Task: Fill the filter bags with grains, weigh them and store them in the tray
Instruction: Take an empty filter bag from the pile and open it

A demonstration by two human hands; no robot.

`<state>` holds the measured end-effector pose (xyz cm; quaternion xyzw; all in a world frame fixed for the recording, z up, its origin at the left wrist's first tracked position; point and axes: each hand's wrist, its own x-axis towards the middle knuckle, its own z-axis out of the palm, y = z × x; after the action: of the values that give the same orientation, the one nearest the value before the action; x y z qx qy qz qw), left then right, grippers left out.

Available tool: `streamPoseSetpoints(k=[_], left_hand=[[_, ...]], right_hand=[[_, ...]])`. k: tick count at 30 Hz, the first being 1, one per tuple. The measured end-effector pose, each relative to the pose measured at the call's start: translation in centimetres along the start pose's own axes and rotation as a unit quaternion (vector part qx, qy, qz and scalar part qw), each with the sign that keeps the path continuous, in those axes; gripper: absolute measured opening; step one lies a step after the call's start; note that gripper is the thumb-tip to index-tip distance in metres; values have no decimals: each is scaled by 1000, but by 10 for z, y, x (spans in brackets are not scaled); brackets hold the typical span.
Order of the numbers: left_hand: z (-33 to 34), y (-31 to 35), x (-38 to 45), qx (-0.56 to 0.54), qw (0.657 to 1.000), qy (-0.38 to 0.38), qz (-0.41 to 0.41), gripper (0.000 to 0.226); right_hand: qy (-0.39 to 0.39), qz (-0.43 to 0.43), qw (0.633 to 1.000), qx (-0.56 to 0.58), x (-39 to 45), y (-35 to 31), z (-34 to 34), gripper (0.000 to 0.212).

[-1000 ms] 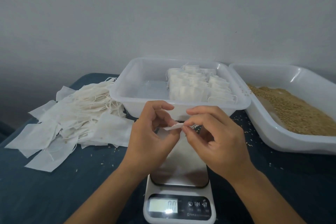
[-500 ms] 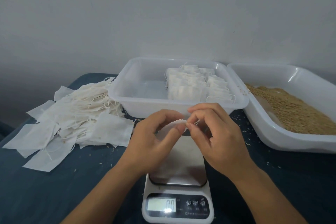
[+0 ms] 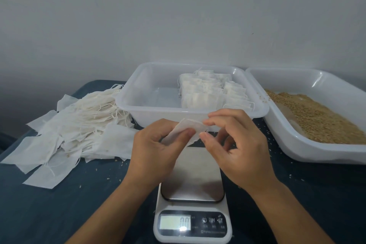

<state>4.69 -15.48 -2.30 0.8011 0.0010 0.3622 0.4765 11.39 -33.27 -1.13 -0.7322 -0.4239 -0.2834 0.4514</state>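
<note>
Both hands are up over the far end of the scale (image 3: 192,200), working on one empty white filter bag (image 3: 188,129). The left hand (image 3: 158,151) has its fingers curled round the bag's left part with the thumb pressed on top of it, and the right hand (image 3: 237,148) pinches the bag's right corner between thumb and forefinger, the other fingers loosely bent. The bag hangs above the scale's steel platform, not touching it, and looks flat. The scale's display, at the end nearest the camera, reads 0.0. Right behind the scale sits the clear tray (image 3: 150,109), and the filled bags (image 3: 210,93) stand in tidy rows in its right half, the left half just showing bare plastic. Off to the right of the scale, just beside the clear tray, is a white tub (image 3: 320,152) with a bed of brown grains (image 3: 315,117) in it. Left of the scale there's a messy pile of empty bags (image 3: 73,130) with their drawstrings all tangled, spread over the dark blue tabletop (image 3: 59,210). A few loose grains are scattered on the tabletop around the scale on both sides. Behind everything is a plain pale wall (image 3: 178,16).
</note>
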Motion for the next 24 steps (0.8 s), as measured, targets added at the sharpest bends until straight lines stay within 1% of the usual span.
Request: streamPoseSetpoints(k=[4, 8, 13, 17, 20, 24], left_hand=[[0, 1, -1, -3, 1000, 1, 5, 16], [1, 0, -2, 1, 1000, -13, 18, 13], [1, -1, -2, -3, 1000, -15, 23, 19], [3, -1, -4, -7, 1000, -20, 12, 14], [4, -1, -4, 4, 1000, -26, 2, 13], [8, -4, -4, 0, 998, -59, -22, 21]], right_hand=[[5, -3, 1000, -12, 0, 0, 0, 18], [2, -21, 1000, -16, 0, -1, 0, 18], [4, -36, 999, -27, -1, 0, 1, 17], [0, -47, 998, -39, -3, 0, 2, 18], [-7, -36, 999, -38, -3, 0, 2, 13], [-22, -3, 999, -44, -2, 1, 2, 5]])
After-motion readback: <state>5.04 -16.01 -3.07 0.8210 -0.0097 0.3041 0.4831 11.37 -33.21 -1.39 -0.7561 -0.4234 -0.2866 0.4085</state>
